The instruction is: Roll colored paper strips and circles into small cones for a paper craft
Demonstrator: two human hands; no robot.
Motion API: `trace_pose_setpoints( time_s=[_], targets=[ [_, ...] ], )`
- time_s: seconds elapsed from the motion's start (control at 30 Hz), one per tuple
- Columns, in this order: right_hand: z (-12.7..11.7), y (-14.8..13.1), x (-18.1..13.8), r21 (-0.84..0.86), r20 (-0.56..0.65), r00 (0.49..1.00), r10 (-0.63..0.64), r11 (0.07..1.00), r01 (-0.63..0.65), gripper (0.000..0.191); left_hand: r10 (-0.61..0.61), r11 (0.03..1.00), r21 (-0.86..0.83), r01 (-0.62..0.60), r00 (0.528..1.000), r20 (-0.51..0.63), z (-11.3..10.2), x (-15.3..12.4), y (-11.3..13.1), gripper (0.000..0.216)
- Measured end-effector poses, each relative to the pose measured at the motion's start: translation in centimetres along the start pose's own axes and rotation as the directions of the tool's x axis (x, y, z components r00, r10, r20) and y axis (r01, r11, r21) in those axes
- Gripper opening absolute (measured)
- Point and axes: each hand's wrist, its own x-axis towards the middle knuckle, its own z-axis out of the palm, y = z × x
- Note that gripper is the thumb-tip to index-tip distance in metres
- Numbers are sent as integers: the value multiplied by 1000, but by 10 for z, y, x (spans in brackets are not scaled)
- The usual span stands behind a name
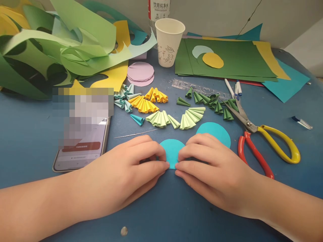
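A small turquoise paper disc (pixel 172 149) is pinched at its near edge between both hands, low over the blue table. My left hand (pixel 135 163) is closed on its left side, thumb and fingertips at the edge. On the right side my right hand (pixel 212 164) grips it the same way. Behind my right fingers lies a larger-looking turquoise paper circle (pixel 214 132), partly covered by the hand. Just beyond the hands are rolled paper cones: light green ones (pixel 160 118), yellow ones (pixel 146 102), dark green ones (pixel 214 102) and a single turquoise cone (pixel 137 119).
Scissors (pixel 248 126) with red and yellow handles lie right of my right hand. A phone (pixel 83 144) is at left. Behind stand a paper cup (pixel 169 42) and a bottle (pixel 158 11). Paper offcuts (pixel 88 64), lilac circles (pixel 140 72), a needle (pixel 137 133) and green sheets (pixel 234 57) lie around.
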Motion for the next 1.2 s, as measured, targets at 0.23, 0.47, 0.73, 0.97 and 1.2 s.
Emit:
trace_pose_setpoints(
  time_s=[0.23, 0.47, 0.73, 0.97, 1.2],
  targets=[
    [-1, -1, 0, -27, 13, 1000, 2, 1000, -2, 17, 45, 998, 41, -46, 999, 29, -2, 2, 1, 21],
    [-2, -1, 0, -47, 27, 1000, -1, 999, 2, 19, 48, 998, 47, -49, 998, 40, -3, 3, 3, 23],
    [-6, -5, 1, -141, 76, 994, -73, 986, 83, 19, 32, 999, 4, -32, 998, 50, -3, 1, 3, 23],
    [-7, -7, 0, -191, 126, 987, -102, 974, 125, 16, 28, 1000, -2, -28, 998, 47, -3, 2, 5, 21],
    [-10, -11, -2, -178, 176, 982, -74, 978, 106, 22, -22, 1000, -7, 22, 1000, 21, -1, 4, 11, 19]
  ],
)
